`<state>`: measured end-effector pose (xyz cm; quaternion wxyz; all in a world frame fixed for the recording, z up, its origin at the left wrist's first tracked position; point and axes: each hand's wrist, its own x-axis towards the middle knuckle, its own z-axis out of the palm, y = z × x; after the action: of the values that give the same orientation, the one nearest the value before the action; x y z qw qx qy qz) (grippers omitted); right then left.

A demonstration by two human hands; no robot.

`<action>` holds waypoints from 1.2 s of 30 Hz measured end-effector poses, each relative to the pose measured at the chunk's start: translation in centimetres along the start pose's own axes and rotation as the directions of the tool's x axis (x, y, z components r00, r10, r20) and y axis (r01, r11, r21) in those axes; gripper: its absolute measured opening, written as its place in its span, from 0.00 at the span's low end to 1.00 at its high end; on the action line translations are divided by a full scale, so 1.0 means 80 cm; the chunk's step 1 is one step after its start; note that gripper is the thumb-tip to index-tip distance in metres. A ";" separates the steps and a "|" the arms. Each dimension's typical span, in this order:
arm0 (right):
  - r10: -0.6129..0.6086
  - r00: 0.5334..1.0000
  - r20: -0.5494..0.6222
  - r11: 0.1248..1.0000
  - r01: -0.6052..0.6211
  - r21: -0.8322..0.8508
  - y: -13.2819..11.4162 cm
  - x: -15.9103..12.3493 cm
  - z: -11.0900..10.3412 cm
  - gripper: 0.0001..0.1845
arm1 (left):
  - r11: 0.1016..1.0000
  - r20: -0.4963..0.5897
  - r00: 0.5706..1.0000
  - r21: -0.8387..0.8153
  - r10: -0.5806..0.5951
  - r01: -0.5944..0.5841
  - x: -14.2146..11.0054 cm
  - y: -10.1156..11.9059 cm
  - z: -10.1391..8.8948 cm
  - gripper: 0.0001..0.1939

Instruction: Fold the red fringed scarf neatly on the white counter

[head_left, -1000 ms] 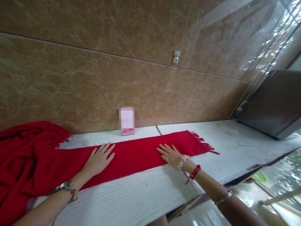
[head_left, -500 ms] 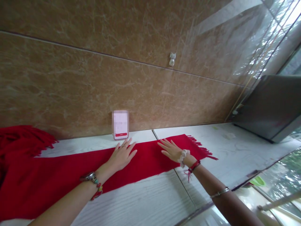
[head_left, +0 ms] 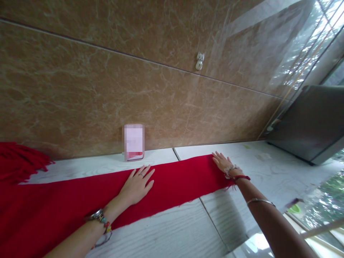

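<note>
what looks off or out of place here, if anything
Nothing looks spilled or damaged. One oddity: the phone-like thing standing by the wall shows coarse pixel blocks, so its face can't be read. The red cloth lies mostly flat beneath the left hand, with fringe heaped at the far left.

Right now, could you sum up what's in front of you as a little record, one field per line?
Cloth: red scarf, mostly laid flat, fringe showing at left
Left hand: open, back up, on the scarf
Right hand: open, at the scarf's right end
Surface: white tabletop
Behind: brown marbled wall with small white cat figure
Near wall: upright pinkish device, screen blurred out
</note>
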<state>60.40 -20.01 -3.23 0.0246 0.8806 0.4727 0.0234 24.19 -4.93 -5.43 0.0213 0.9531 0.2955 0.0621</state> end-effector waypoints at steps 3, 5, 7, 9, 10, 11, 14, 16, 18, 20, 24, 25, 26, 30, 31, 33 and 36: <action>-0.199 0.979 -0.051 0.979 0.201 0.035 -0.032 -0.028 0.003 0.25 | 1.000 -0.001 1.000 -0.014 -0.014 0.014 0.000 0.001 0.001 0.24; -0.355 0.934 -0.042 0.932 0.357 0.057 -0.052 -0.050 0.011 0.25 | 0.999 0.005 1.000 -0.026 -0.021 0.022 0.000 0.002 0.000 0.24; -0.387 0.922 -0.007 0.920 0.386 0.067 -0.057 -0.068 0.018 0.25 | 0.999 0.026 0.999 -0.031 -0.025 0.026 -0.001 0.003 -0.003 0.24; -0.304 0.952 0.024 0.951 0.302 0.065 -0.045 -0.079 0.021 0.25 | 1.000 0.060 0.998 -0.025 -0.015 0.016 -0.003 0.002 -0.008 0.24; -0.236 0.971 0.037 0.970 0.234 0.060 -0.033 -0.082 0.020 0.25 | 1.000 0.077 0.997 -0.021 -0.005 0.006 -0.005 0.001 -0.011 0.24; -0.169 0.984 0.049 0.985 0.167 0.049 -0.020 -0.084 0.018 0.25 | 1.000 0.092 0.996 -0.018 0.007 -0.005 -0.009 -0.002 -0.014 0.24; -0.006 0.998 0.057 1.000 0.006 -0.006 0.015 -0.087 0.006 0.25 | 1.000 0.133 0.991 -0.010 0.020 -0.019 -0.024 -0.021 -0.023 0.23; 0.022 1.000 -0.010 0.999 -0.022 -0.043 0.017 -0.089 -0.004 0.25 | 1.000 0.157 0.988 -0.002 -0.002 0.003 -0.037 -0.040 -0.027 0.24; -0.070 0.993 -0.098 0.997 0.065 -0.049 -0.007 -0.093 -0.013 0.25 | 0.999 0.169 0.985 0.007 -0.038 0.037 -0.048 -0.059 -0.032 0.25; -0.273 0.953 -0.133 0.962 0.273 -0.017 -0.054 -0.100 -0.019 0.24 | 0.997 0.172 0.982 0.010 -0.073 0.072 -0.056 -0.075 -0.038 0.25; -0.681 0.727 -0.093 0.725 0.686 0.057 -0.174 -0.131 -0.026 0.21 | 0.996 0.184 0.979 0.002 -0.090 0.091 -0.052 -0.093 -0.051 0.25; -0.751 0.651 -0.112 0.649 0.759 0.054 -0.200 -0.140 -0.028 0.21 | 0.998 0.185 0.980 -0.001 -0.069 0.070 -0.048 -0.094 -0.054 0.24; -0.790 0.597 -0.139 0.597 0.801 0.049 -0.223 -0.149 -0.031 0.21 | 0.999 0.182 0.982 -0.004 -0.041 0.042 -0.044 -0.095 -0.056 0.23; -0.855 0.491 -0.165 0.502 0.865 -0.027 -0.280 -0.174 -0.038 0.19 | 0.997 0.158 0.985 -0.031 0.072 -0.068 -0.020 -0.091 -0.058 0.19; -0.860 0.486 -0.156 0.498 0.866 -0.050 -0.287 -0.176 -0.038 0.17 | 0.996 0.153 0.984 -0.040 0.091 -0.086 -0.013 -0.088 -0.058 0.18; -0.860 0.493 -0.134 0.507 0.856 -0.104 -0.299 -0.176 -0.036 0.12 | 0.993 0.146 0.983 -0.057 0.109 -0.102 0.001 -0.083 -0.056 0.15; -0.838 0.531 -0.121 0.545 0.817 -0.188 -0.310 -0.172 -0.031 0.08 | 0.993 0.139 0.986 -0.082 0.090 -0.079 0.025 -0.075 -0.052 0.12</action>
<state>32.05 -17.71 -2.62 0.0334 0.5414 0.8313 0.1210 21.89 1.16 -1.56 0.0762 0.9652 0.2499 0.0062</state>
